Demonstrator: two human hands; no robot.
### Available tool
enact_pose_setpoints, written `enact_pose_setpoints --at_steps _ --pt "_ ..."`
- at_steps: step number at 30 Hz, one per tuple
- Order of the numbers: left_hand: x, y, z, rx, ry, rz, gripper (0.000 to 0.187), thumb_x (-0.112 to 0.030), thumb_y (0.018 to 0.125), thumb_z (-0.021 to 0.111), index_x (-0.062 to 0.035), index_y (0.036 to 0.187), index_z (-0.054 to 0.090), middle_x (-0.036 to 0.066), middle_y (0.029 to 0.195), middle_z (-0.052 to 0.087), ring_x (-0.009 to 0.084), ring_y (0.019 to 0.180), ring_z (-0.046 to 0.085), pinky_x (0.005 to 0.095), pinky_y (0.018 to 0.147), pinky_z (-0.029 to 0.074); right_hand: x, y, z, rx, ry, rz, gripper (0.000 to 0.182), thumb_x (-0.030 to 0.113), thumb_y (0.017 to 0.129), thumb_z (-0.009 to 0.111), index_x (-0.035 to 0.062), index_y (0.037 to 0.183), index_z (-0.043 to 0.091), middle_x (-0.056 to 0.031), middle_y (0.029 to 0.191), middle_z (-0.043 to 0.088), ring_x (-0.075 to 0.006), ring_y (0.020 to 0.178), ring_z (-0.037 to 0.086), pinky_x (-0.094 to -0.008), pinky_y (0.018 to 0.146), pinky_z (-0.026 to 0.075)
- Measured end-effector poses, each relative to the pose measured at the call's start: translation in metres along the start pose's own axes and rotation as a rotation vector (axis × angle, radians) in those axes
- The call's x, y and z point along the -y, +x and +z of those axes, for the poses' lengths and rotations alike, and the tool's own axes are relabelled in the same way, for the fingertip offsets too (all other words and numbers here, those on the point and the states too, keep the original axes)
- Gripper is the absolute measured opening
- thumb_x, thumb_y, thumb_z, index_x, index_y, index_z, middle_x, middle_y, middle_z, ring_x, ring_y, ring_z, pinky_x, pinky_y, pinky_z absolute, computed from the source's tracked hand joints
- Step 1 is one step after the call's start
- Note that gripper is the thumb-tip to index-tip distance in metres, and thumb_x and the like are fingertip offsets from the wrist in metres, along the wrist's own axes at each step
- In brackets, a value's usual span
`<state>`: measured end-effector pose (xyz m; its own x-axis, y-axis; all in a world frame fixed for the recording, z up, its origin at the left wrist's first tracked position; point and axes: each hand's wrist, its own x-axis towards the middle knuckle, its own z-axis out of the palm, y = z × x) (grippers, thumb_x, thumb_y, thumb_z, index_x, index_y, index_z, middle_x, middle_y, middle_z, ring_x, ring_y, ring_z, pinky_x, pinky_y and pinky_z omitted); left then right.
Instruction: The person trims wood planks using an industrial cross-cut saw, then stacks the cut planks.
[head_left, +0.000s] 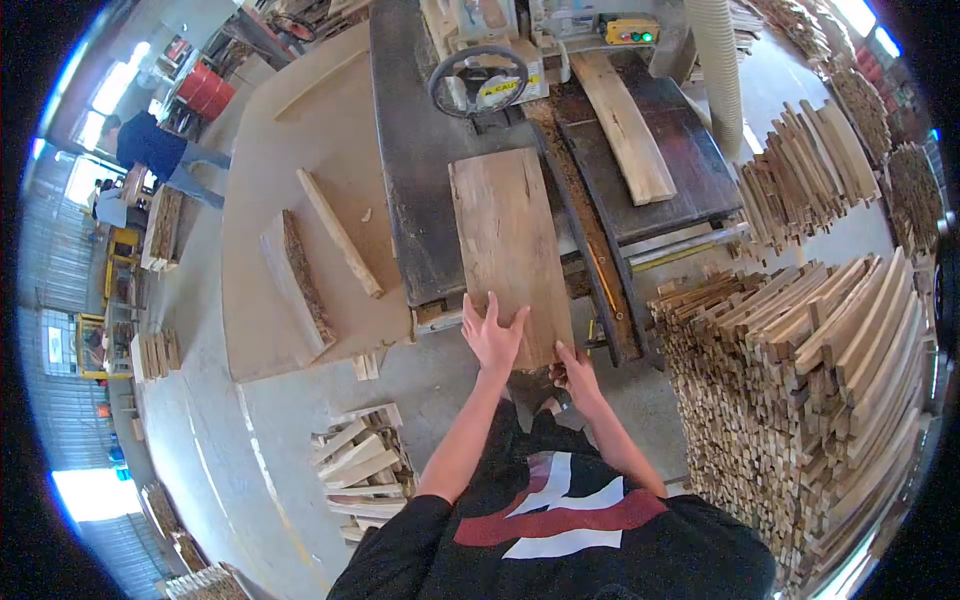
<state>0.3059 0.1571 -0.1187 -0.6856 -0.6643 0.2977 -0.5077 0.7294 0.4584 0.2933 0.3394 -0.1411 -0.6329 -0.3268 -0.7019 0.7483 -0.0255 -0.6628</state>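
Observation:
A wide wooden board (505, 230) lies lengthwise on the dark metal table (415, 150) of a machine, its near end jutting past the table's front edge. My left hand (492, 337) rests flat on the board's near left part, fingers spread. At the near right corner, my right hand (577, 378) grips the board's end, thumb on top; its other fingers are partly hidden. Right of the board runs a slot (605, 285) with sawdust in it. Beyond that slot, a narrower plank (625, 130) lies on the right table section.
A black handwheel (478, 80) and a control box (632, 33) stand at the back. Loose wood pieces (340, 235) lie on the brown side table (255, 330). Tall stacked strips (790, 400) rise close on my right; offcuts (360, 455) lie at left. Another person (160, 150) bends over far left.

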Motion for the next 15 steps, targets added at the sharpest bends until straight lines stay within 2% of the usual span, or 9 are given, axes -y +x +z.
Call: enact_pose_setpoints --at_steps 2,4,5,7,8,11,13,15 --pt "-0.006 0.011 0.009 -0.017 0.009 0.027 0.068 -0.055 0.075 0.079 -0.0089 0.124 0.068 0.032 0.143 0.041 0.0469 0.128 0.045 0.0557 0.101 0.040 -0.002 0.005 -0.007 0.008 -0.057 -0.059 0.046 0.049 0.095 0.063 0.0086 0.114 0.055 -0.0008 0.071 0.059 -0.0117 0.053 0.055 -0.0259 0.045 0.040" --pt "-0.013 0.023 0.016 -0.050 0.010 0.063 0.066 -0.054 0.077 0.078 -0.0080 0.123 0.069 0.033 0.141 0.042 0.0483 0.125 0.046 0.0573 0.099 0.040 0.021 0.015 -0.011 0.021 -0.085 -0.109 0.046 0.054 0.095 0.062 0.0081 0.103 0.059 0.0001 0.063 0.056 -0.0104 0.049 0.052 -0.0256 0.044 0.038" --pt "-0.018 0.027 0.021 -0.037 0.022 0.031 0.065 -0.054 0.077 0.078 -0.0087 0.124 0.069 0.033 0.139 0.043 0.0484 0.125 0.045 0.0574 0.099 0.040 0.026 0.021 -0.016 0.021 -0.079 -0.123 0.046 0.054 0.095 0.062 0.0081 0.103 0.059 0.0001 0.063 0.056 -0.0104 0.049 0.052 -0.0256 0.044 0.038" --pt "-0.029 0.038 0.029 -0.031 0.026 0.006 0.065 -0.054 0.078 0.077 -0.0095 0.124 0.069 0.033 0.137 0.044 0.0485 0.125 0.045 0.0576 0.100 0.039 0.032 0.040 -0.026 0.069 -0.266 -0.033 0.053 0.060 0.095 0.056 0.0085 0.086 0.061 0.0009 0.054 0.050 -0.0096 0.045 0.048 -0.0262 0.042 0.035" --pt "-0.034 0.044 0.034 -0.023 0.033 -0.028 0.064 -0.054 0.078 0.077 -0.0099 0.124 0.069 0.033 0.136 0.044 0.0486 0.124 0.045 0.0576 0.098 0.040 0.041 0.036 -0.014 -0.062 -0.231 0.002 0.061 0.064 0.096 0.050 0.0091 0.072 0.060 0.0005 0.049 0.047 -0.0107 0.041 0.045 -0.0279 0.040 0.031" --pt "-0.049 0.078 0.041 -0.044 0.067 -0.059 0.064 -0.055 0.078 0.076 -0.0105 0.123 0.069 0.033 0.135 0.044 0.0482 0.121 0.045 0.0572 0.095 0.041 0.053 0.047 0.002 0.031 -0.221 -0.033 0.063 0.064 0.098 0.046 0.0084 0.072 0.060 -0.0004 0.049 0.048 -0.0128 0.040 0.045 -0.0289 0.039 0.030" --pt "-0.059 0.096 0.057 -0.038 0.071 -0.103 0.064 -0.056 0.079 0.076 -0.0107 0.123 0.069 0.034 0.134 0.044 0.0477 0.120 0.046 0.0567 0.094 0.041 0.062 0.073 0.019 -0.023 -0.181 -0.006 0.061 0.060 0.100 0.045 0.0062 0.075 0.061 -0.0017 0.049 0.049 -0.0144 0.039 0.045 -0.0293 0.039 0.030" --pt "-0.051 0.115 0.070 -0.082 0.089 -0.112 0.062 -0.054 0.077 0.077 -0.0139 0.123 0.069 0.028 0.133 0.044 0.0461 0.121 0.044 0.0554 0.094 0.040 0.078 0.087 0.032 -0.084 -0.090 0.016 0.060 0.056 0.102 0.045 0.0045 0.078 0.062 -0.0020 0.050 0.048 -0.0145 0.039 0.044 -0.0297 0.038 0.029"
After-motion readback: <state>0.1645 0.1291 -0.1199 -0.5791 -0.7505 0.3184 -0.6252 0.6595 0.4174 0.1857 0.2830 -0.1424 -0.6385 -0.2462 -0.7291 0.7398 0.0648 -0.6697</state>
